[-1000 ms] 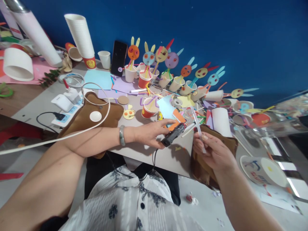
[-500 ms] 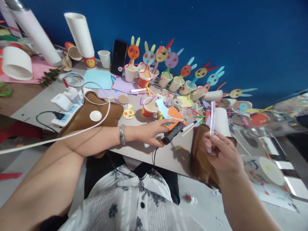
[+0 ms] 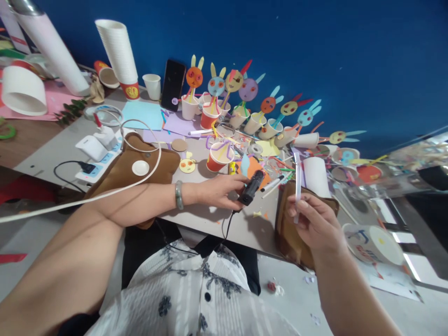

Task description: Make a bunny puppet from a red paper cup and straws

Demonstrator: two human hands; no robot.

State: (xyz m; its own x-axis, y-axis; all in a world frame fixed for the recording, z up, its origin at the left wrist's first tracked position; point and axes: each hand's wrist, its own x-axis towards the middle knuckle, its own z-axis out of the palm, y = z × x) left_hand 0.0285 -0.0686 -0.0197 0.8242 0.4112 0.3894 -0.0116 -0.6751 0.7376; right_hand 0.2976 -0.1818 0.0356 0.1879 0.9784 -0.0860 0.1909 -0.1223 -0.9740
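Note:
My left hand (image 3: 224,191), with a grey-green bangle on the wrist, reaches over the tabletop with thumb and fingers apart. A black elongated device (image 3: 252,187) with a black cable overlaps its fingertips; whether they touch it I cannot tell. Just beyond lie a piece of orange paper (image 3: 255,167) and a light blue paper piece (image 3: 245,164). On the right, my right hand (image 3: 315,219) pinches a narrow whitish strip (image 3: 297,179) upright between thumb and fingers, above a brown leather-like pad (image 3: 289,224). A red paper cup (image 3: 220,156) with purple stems stands behind my left hand.
Paper cups bearing rabbit-faced figures (image 3: 216,86) line the blue wall. Further left are a tall cup stack (image 3: 121,56), a phone (image 3: 173,84) and a power strip (image 3: 100,163). A white cable (image 3: 129,187) crosses my left forearm. To the right is a white tub (image 3: 371,242).
My right hand has shifted slightly left with the strip. My left fingertips have drawn back a little, and the blue paper piece lies differently against the orange paper.

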